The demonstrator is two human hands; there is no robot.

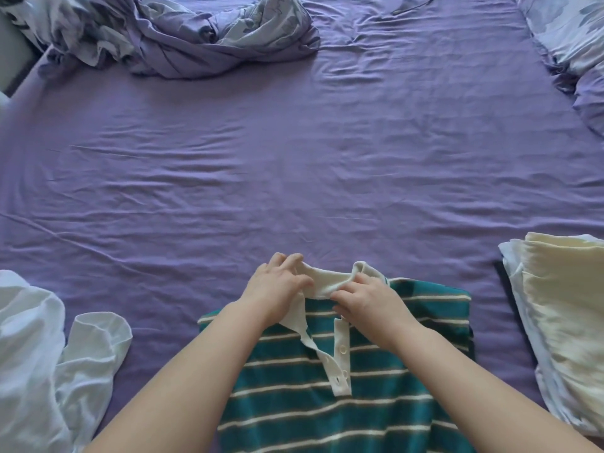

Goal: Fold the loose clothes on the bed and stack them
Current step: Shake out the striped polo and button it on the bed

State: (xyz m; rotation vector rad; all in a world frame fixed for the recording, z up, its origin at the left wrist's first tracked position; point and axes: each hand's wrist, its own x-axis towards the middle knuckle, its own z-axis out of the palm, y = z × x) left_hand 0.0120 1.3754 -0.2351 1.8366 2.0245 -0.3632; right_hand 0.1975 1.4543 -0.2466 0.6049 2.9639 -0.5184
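A green polo shirt with white stripes (327,403) lies front up on the purple bed sheet (294,174), close to me, its sides folded under. Its white collar (322,279) points away from me. My left hand (277,286) pinches the collar's left side with curled fingers. My right hand (366,299) pinches the right side near the button placket (341,354). At the right edge sits a stack of folded clothes (562,322), cream on top of white. A loose white garment (42,364) lies crumpled at the lower left.
A bunched purple and floral duvet (183,37) lies at the bed's far left. A floral pillow or cover (572,44) sits at the far right corner. Wrinkled bare sheet spreads across the middle of the bed.
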